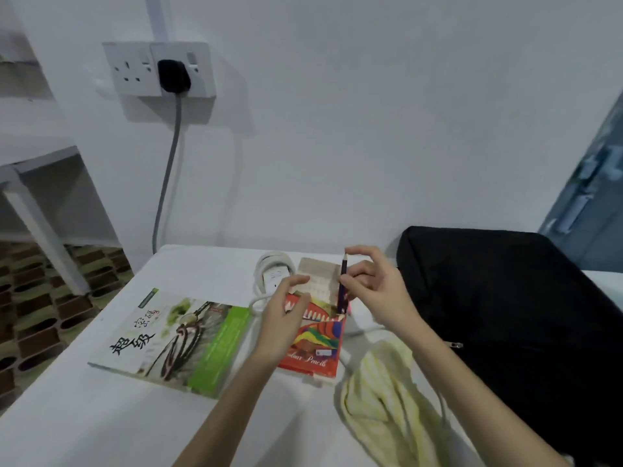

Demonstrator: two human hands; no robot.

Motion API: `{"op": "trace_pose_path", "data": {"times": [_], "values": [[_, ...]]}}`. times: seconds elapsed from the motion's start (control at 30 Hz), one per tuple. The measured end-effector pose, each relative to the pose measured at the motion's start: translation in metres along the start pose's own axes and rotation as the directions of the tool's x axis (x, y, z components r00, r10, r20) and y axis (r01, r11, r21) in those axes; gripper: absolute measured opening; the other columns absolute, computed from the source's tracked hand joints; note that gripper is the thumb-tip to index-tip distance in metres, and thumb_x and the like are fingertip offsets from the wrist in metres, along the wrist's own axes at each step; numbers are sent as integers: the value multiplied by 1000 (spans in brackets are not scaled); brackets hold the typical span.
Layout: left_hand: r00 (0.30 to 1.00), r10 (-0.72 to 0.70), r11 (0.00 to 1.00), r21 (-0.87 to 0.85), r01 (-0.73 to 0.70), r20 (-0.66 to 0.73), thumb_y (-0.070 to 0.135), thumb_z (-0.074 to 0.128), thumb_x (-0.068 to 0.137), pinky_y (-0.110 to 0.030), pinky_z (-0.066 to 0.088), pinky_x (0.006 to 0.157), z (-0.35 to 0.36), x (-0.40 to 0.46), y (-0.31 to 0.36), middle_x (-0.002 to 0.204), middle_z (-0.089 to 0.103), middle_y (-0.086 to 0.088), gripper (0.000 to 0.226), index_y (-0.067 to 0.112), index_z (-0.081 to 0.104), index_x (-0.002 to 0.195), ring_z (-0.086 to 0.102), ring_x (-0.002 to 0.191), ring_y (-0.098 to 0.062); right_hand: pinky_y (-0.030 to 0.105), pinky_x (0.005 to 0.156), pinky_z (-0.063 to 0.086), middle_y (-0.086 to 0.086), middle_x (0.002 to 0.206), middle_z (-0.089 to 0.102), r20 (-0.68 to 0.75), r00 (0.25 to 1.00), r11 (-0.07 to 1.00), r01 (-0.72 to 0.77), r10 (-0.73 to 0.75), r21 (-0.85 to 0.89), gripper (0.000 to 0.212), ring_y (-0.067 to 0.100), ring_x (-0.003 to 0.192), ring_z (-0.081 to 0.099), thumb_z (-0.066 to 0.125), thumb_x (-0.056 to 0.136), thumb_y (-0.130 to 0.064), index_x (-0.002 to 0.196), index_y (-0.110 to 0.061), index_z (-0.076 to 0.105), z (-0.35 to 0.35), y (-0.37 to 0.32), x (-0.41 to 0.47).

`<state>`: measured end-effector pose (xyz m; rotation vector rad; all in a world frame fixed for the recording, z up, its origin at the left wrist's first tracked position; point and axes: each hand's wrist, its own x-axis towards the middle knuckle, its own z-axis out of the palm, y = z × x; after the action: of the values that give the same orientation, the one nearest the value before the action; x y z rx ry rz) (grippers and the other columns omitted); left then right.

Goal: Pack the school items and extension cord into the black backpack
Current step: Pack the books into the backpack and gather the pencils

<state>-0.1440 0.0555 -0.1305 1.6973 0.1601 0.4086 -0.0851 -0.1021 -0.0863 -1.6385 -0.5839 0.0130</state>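
Observation:
A red colour-pencil box (315, 345) lies on the white table with its flap open. My left hand (281, 318) grips the box's left side near the opening. My right hand (377, 291) pinches a dark blue pencil (343, 284), held upright with its lower end in the box's mouth. A book (175, 342) with a green and white cover lies to the left. A white extension cord (271, 278) is coiled behind the box. The black backpack (512, 315) lies at the right.
A yellow-and-white striped cloth (387, 399) lies in front of the backpack. A wall socket (158, 69) holds a black plug with a grey cable hanging down. A white shelf frame (40, 197) stands on the patterned floor at the left.

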Motion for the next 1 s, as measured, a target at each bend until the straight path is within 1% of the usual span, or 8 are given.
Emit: {"op": "trace_pose_path", "data": {"times": [0.1, 0.17, 0.3, 0.43, 0.67, 0.83, 0.9, 1.0], "values": [[997, -2, 1000, -6, 2, 83, 14, 51, 94, -39, 56, 75, 6, 0, 2, 109, 64, 1, 21, 32, 57, 103, 66, 92, -22, 26, 60, 52, 5, 78, 63, -143, 990, 997, -14, 3, -77, 34, 14, 66, 67, 66, 84, -5, 101, -29, 50, -5, 4, 4], [993, -23, 1000, -18, 25, 116, 16, 51, 94, -40, 57, 70, 7, 1, 4, 102, 66, -7, 21, 34, 56, 101, 69, 83, -25, 24, 61, 53, 5, 80, 64, -181, 983, 992, -24, 1, -124, 33, 15, 69, 67, 66, 84, -5, 104, -25, 49, -9, 8, 6], [992, -35, 999, -12, 37, 119, 18, 52, 94, -41, 57, 68, 8, 1, 5, 96, 68, -9, 20, 37, 56, 100, 70, 77, -25, 27, 68, 53, 0, 77, 66, -112, 992, 970, -85, 60, -228, 32, 14, 72, 65, 70, 81, -9, 105, -18, 50, -11, 16, 8], [992, -60, 998, -30, 64, 113, 18, 52, 94, -38, 57, 65, 9, 5, 4, 93, 69, -10, 20, 36, 56, 101, 70, 75, -25, 16, 59, 45, -6, 76, 63, -55, 993, 949, -119, 107, -291, 35, 7, 69, 57, 78, 73, -14, 98, -17, 55, -10, 23, 9], [993, -78, 996, -28, 81, 93, 17, 49, 95, -28, 54, 58, 7, 16, -1, 97, 67, -9, 20, 33, 54, 106, 71, 74, -21, 13, 63, 38, -5, 99, 59, 39, 990, 891, -106, 137, -442, 17, 9, 81, 54, 79, 73, -26, 85, -22, 69, -17, 31, 15], [998, -30, 998, 62, 34, -59, 15, 50, 94, -8, 45, 54, -4, 36, -4, 115, 57, 3, 24, 35, 56, 104, 59, 98, -15, 10, 64, 43, -2, 86, 66, -164, 973, 908, -214, 164, -360, 8, -1, 67, 60, 66, 84, -14, 80, -22, 65, -36, 36, 44], [996, 3, 997, 81, 4, -94, 16, 51, 93, -18, 50, 70, -10, 45, -6, 115, 57, 7, 27, 41, 55, 99, 58, 103, -18, 17, 65, 43, -2, 80, 64, -101, 947, 822, -314, 304, -474, 7, 7, 68, 58, 65, 85, -17, 78, -16, 65, -37, 47, 48], [992, 24, 998, 67, -15, -127, 15, 50, 93, -40, 51, 87, -12, 54, -3, 114, 59, 3, 26, 38, 56, 102, 59, 102, -21, 21, 52, 40, -2, 59, 53, -22, 877, 616, -354, 479, -703, 26, 11, 53, 48, 63, 85, -31, 66, -14, 62, -17, 72, 40]]}}
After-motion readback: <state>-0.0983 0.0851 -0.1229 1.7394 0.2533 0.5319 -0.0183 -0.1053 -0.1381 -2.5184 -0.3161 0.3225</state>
